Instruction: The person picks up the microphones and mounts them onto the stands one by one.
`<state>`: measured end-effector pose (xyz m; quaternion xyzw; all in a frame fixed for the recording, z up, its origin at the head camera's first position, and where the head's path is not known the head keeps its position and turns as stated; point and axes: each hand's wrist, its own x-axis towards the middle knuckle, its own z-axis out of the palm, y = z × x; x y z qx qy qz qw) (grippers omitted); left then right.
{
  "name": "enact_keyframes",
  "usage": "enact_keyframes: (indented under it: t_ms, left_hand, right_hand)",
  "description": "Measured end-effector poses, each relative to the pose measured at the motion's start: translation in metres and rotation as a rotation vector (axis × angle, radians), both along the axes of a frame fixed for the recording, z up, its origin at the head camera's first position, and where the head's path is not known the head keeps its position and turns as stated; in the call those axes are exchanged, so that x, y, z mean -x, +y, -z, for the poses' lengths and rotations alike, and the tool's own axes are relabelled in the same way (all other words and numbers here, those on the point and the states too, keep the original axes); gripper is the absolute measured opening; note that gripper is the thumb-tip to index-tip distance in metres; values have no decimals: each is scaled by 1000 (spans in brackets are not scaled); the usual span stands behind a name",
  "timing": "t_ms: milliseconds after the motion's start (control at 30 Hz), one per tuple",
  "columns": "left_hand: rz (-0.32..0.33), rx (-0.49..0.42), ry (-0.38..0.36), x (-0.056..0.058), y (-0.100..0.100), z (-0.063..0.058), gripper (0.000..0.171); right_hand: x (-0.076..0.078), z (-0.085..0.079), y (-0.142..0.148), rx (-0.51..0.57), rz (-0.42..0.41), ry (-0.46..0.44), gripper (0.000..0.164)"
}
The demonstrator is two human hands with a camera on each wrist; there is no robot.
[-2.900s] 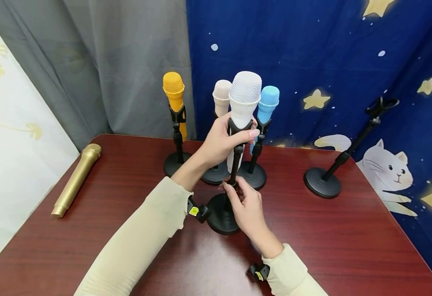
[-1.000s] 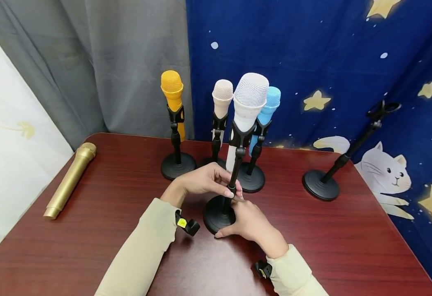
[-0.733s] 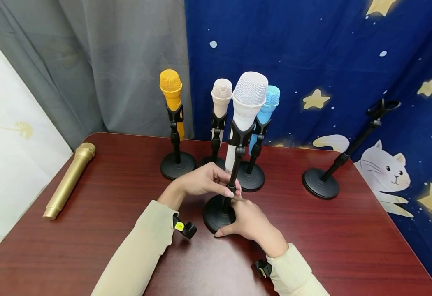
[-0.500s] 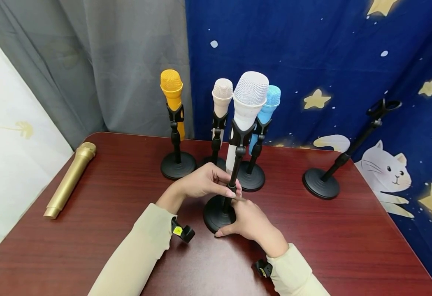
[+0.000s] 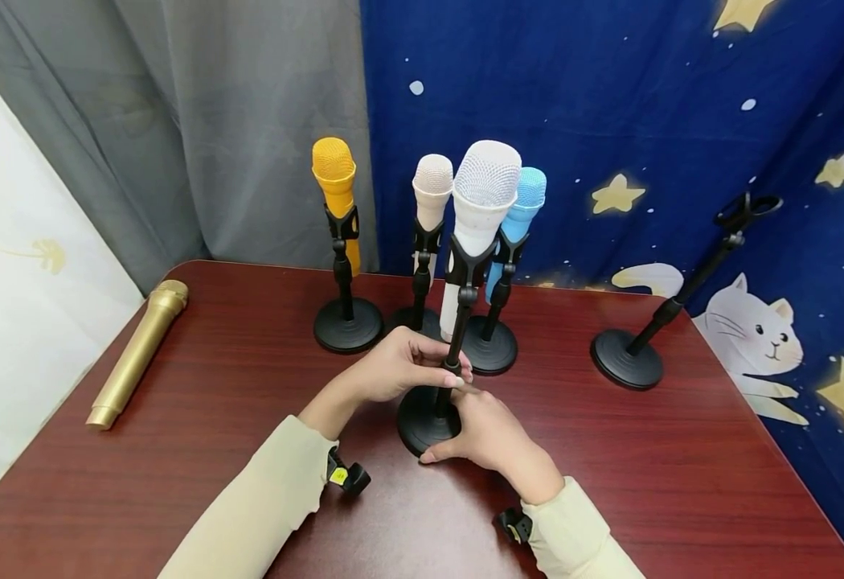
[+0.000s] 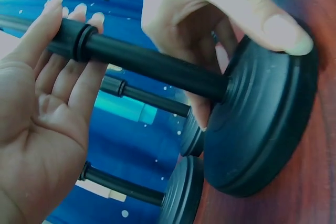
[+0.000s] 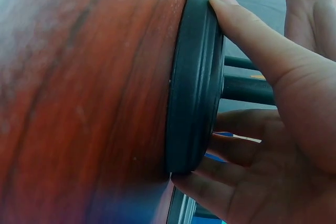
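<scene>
A white microphone (image 5: pixel 485 193) sits in the clip of a black desk stand (image 5: pixel 429 422), tilted with its head up. My left hand (image 5: pixel 396 370) holds the stand's collar between thumb and fingers; in the left wrist view the collar (image 6: pixel 73 38) lies across those fingers. Lower down, my right hand (image 5: pixel 497 434) grips the round base, thumb on the near rim. The right wrist view has the base (image 7: pixel 191 87) on the wood, between the right thumb and fingers. Behind stand a beige microphone (image 5: pixel 432 189) and a blue microphone (image 5: pixel 526 197), each in its own stand.
A yellow microphone (image 5: pixel 335 173) in a stand is at the back left. One gold microphone (image 5: pixel 136 354) lies on the red-brown table (image 5: pixel 610 482) at left. At right, a black stand (image 5: pixel 628 358) holds an unfilled clip. Grey and blue curtains hang behind the table.
Since the earliest frame, my left hand has gone down from the clip to the collar, and my right from the stem to the base. Lately, only my left wrist has dropped slightly.
</scene>
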<state>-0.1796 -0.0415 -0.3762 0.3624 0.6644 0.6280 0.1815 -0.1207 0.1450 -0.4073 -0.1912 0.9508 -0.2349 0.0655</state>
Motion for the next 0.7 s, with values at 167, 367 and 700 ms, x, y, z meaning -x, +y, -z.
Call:
enact_keyframes:
  t_ms: [167,367,700]
  left_hand:
    - [-90,33,49,-7,3,0,22]
    - [-174,26,40,-16,5,0,25]
    - [-356,8,28,-30,13,1,34]
  right_hand:
    - [0,-1,0,8,22,-27,78]
    - [0,-1,0,7,29,-44,94]
    - [-1,-1,0,10,30,-36,99]
